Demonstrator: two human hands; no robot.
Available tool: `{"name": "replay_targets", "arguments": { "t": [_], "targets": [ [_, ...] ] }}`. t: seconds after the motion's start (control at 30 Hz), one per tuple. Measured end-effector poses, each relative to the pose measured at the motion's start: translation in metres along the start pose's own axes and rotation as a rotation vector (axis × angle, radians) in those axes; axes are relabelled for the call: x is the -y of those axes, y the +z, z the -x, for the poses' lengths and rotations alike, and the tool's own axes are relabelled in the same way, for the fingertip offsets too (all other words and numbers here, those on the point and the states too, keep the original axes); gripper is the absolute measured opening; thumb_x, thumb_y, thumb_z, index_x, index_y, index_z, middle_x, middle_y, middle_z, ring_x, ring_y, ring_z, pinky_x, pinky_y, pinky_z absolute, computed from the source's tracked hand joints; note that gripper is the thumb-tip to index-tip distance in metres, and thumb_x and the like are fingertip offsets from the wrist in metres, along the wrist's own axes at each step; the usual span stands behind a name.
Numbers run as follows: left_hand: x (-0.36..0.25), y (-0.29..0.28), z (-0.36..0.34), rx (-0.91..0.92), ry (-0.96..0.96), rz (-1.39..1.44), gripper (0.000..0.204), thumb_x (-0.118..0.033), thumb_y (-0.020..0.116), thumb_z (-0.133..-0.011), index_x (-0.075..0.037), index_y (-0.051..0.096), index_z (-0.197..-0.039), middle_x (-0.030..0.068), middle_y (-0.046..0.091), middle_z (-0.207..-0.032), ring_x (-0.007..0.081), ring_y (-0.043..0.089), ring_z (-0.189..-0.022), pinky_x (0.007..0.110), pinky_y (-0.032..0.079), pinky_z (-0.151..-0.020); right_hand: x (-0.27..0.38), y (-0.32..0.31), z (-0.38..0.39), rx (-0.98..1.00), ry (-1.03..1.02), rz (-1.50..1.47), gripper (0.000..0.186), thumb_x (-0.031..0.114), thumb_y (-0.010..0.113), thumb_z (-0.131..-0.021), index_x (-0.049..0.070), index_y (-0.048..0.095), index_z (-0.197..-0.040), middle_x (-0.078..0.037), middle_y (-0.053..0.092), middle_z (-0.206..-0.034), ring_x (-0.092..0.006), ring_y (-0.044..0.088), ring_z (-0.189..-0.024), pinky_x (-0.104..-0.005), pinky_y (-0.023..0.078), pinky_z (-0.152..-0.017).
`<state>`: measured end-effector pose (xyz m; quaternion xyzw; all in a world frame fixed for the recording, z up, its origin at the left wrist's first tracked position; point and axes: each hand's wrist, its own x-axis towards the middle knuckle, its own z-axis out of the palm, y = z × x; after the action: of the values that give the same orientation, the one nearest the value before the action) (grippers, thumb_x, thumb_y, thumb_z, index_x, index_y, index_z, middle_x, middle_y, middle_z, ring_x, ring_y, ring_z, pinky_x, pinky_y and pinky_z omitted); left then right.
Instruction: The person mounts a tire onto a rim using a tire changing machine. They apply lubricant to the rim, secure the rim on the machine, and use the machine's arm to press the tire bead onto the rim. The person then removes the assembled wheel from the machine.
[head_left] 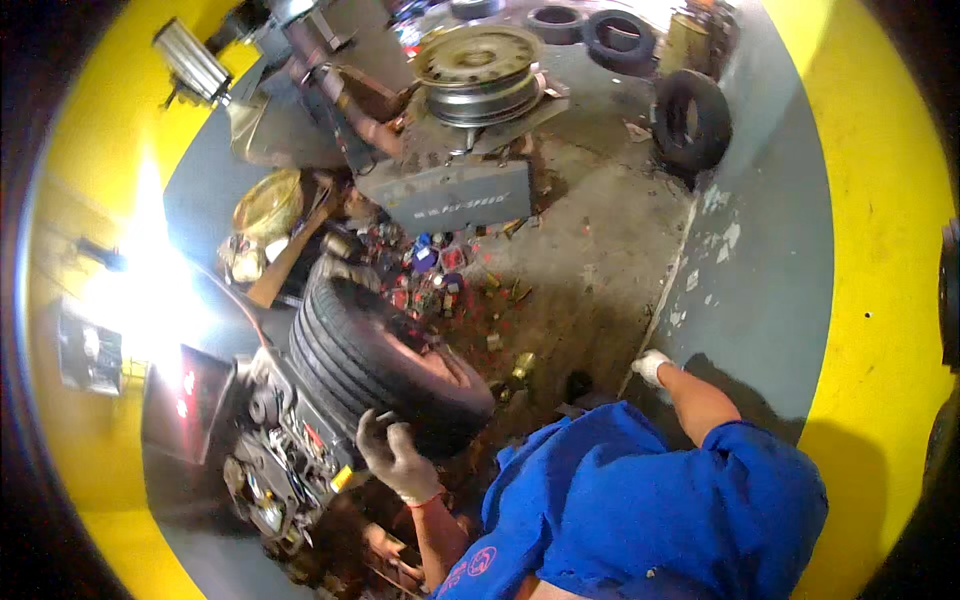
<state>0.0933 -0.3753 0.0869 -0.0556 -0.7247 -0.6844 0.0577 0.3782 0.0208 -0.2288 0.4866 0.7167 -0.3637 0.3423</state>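
Note:
My left hand (pixel 402 462), in a pale work glove, is raised at the near side of a large black tire (pixel 345 340). Its fingers are apart and slightly curled, with nothing seen in them; whether they touch the rubber is unclear. The tire leans upright beside a tray of tools (pixel 290 450). My right hand (pixel 650 367), gloved too, hangs low by the grey lower wall, well away from the tire. Its fingers are too small and blurred to read. A blue shirt (pixel 640 500) covers my torso.
A tire machine with a grey panel (pixel 460 197) carries a wheel rim (pixel 480 60). Several tires, one a black tire (pixel 692 122), line the far wall. Small scattered parts (pixel 425 260) litter the floor near the machine. A bright lamp (pixel 150 300) glares at left.

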Motion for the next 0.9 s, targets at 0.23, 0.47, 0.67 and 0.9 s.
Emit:
{"name": "replay_targets", "arguments": {
  "t": [0.23,0.47,0.67,0.9],
  "targets": [
    [-0.026,0.185,-0.025,0.233,-0.085,0.085,0.033,-0.003,0.054,-0.093,0.001,0.058,-0.126,0.0062,0.064,-0.106,0.0155,0.060,-0.092,0.027,0.050,-0.080,0.009,-0.129,-0.045,-0.339,-0.053,-0.104,0.048,0.037,0.061,-0.089,0.001,0.068,-0.121,-0.025,0.067,-0.125,-0.0433,0.062,-0.117,-0.0473,0.051,-0.099],
    [0.009,0.344,-0.051,0.515,-0.149,0.059,0.038,-0.008,0.058,-0.093,0.002,0.058,-0.130,0.0104,0.061,-0.125,0.0205,0.057,-0.110,0.034,0.045,-0.100,0.028,-0.170,-0.056,-0.233,0.012,-0.376,0.058,0.045,0.056,-0.089,0.000,0.066,-0.125,-0.024,0.054,-0.144,-0.0414,0.052,-0.132,-0.0458,0.043,-0.110],
    [0.046,0.478,-0.101,0.658,-0.224,0.000,0.041,-0.004,0.059,-0.091,0.005,0.055,-0.131,0.0109,0.063,-0.116,0.0178,0.060,-0.099,0.031,0.051,-0.088,-0.084,-0.171,-0.117,-0.150,0.165,-0.378,0.054,0.050,0.051,-0.094,0.009,0.068,-0.124,-0.023,0.063,-0.134,-0.0404,0.062,-0.119,-0.0467,0.051,-0.099],
    [0.066,0.667,-0.204,0.757,-0.297,0.082,0.034,-0.007,0.059,-0.092,0.001,0.060,-0.125,0.0049,0.063,-0.101,0.0103,0.056,-0.083,0.027,0.049,-0.073,-0.144,-0.253,-0.172,-0.158,0.523,-0.352,0.038,0.040,0.064,-0.091,0.008,0.074,-0.109,-0.015,0.074,-0.108,-0.0326,0.068,-0.101,-0.0459,0.053,-0.092]
  ]
}}
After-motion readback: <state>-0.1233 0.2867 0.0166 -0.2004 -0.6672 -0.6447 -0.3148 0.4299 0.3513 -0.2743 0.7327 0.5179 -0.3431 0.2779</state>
